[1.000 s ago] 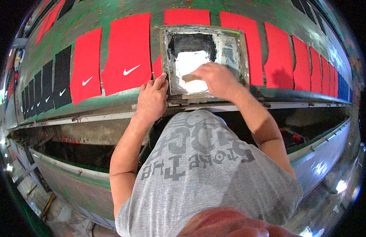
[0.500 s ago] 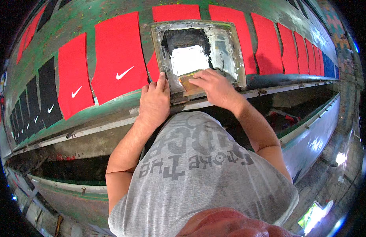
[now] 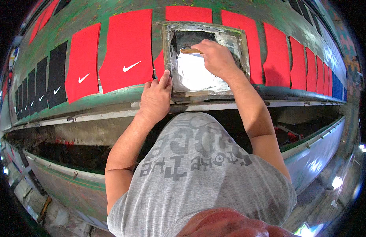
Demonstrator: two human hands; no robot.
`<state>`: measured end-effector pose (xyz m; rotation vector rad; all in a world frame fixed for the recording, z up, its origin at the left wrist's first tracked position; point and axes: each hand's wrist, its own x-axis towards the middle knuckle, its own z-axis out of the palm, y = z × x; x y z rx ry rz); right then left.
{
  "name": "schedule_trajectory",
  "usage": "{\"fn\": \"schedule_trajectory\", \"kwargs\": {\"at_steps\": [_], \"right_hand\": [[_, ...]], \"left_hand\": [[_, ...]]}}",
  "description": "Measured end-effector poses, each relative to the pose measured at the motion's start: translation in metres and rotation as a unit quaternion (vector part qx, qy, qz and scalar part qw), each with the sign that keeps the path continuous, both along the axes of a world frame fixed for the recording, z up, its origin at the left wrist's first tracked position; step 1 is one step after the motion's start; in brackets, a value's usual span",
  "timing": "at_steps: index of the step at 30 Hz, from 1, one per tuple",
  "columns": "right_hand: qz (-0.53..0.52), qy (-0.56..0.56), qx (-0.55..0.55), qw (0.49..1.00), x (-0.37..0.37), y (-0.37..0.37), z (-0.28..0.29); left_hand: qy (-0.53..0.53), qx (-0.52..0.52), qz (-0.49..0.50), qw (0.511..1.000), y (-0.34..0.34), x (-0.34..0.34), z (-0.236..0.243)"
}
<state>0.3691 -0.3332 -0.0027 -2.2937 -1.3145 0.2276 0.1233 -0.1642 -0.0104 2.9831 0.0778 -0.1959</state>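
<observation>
A screen-printing frame (image 3: 247, 59) with an ink-smeared border lies flat over a red fabric piece on the long green table. My right hand (image 3: 219, 59) grips a wooden-handled squeegee (image 3: 189, 51) at the far side of a broad white ink patch (image 3: 196, 75) on the mesh. Its fingers hide part of the handle. At the frame's near left corner, my left hand (image 3: 155, 98) holds the edge, with the index finger stretched along the side and the other fingers curled. Just left lies a red fabric piece (image 3: 125, 43) with a white curved check mark.
Black pieces (image 3: 57, 73) with the same white mark continue the row leftward. Plain red pieces (image 3: 276, 55) and then blue ones (image 3: 338, 85) stretch to the right. A pale metal rail (image 3: 115, 113) runs along the table's near edge, above a dark open trough (image 3: 80, 158).
My right hand has pushed the squeegee from the frame's near edge to the far side of the white ink. My left hand stays at the corner. The whole view has shifted slightly.
</observation>
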Motion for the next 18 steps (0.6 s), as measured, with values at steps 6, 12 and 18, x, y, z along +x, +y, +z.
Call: {"fn": "schedule_trajectory", "kwargs": {"at_steps": [6, 12, 18], "right_hand": [[0.068, -0.035, 0.008, 0.997, -0.018, -0.018, -0.013], [0.103, -0.028, 0.054, 0.993, -0.063, -0.053, 0.000], [0.062, -0.011, 0.024, 0.998, -0.002, -0.024, -0.008]], "left_hand": [[-0.013, -0.008, 0.018, 1.000, -0.006, 0.000, 0.002], [-0.015, -0.022, 0.038, 0.999, -0.010, 0.000, 0.004], [-0.012, -0.015, 0.034, 0.999, -0.010, 0.002, 0.004]]}}
